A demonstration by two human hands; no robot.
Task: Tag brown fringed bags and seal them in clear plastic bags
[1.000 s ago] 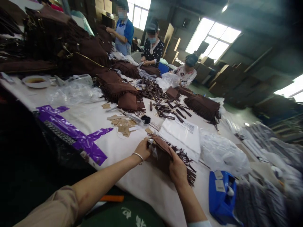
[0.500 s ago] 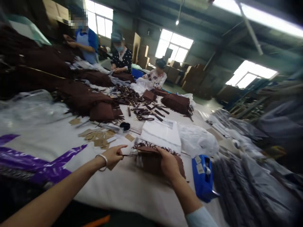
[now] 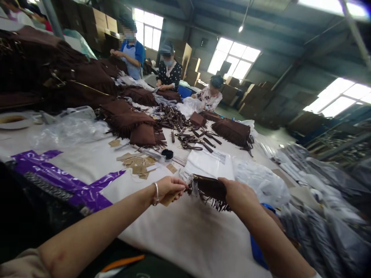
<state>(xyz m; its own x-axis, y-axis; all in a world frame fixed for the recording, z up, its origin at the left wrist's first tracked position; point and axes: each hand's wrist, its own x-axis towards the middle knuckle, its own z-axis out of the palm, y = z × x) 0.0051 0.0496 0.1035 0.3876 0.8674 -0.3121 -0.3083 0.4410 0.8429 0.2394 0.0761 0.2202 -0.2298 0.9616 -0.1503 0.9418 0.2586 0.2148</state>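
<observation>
Near the front edge of the white table, I see both hands working on one small brown bag with fringe. My right hand is closed over the right side of the bag and now holds it lifted a little from the cloth, so the fringe hangs down free; half a second ago the bag was lying lower, pressed flat under this hand. My left hand has also changed: before, it was stretched out to the left of the bag with the fingers partly open, and now it is pinched shut at the left end of the bag, with a small tan card tag between the fingers. I cannot tell if a cord joins the tag to the bag, because this place is too small and dark.

From this I judge that the tag is now brought to the bag and the fixing of it is in hand, not finished.

Behind the bag lies a flat white packet with a printed label, and beside it a crumpled clear plastic bag. More loose card tags lie to the left, near purple tape strips. Further back are brown straps, and three other people work at the far end.
</observation>
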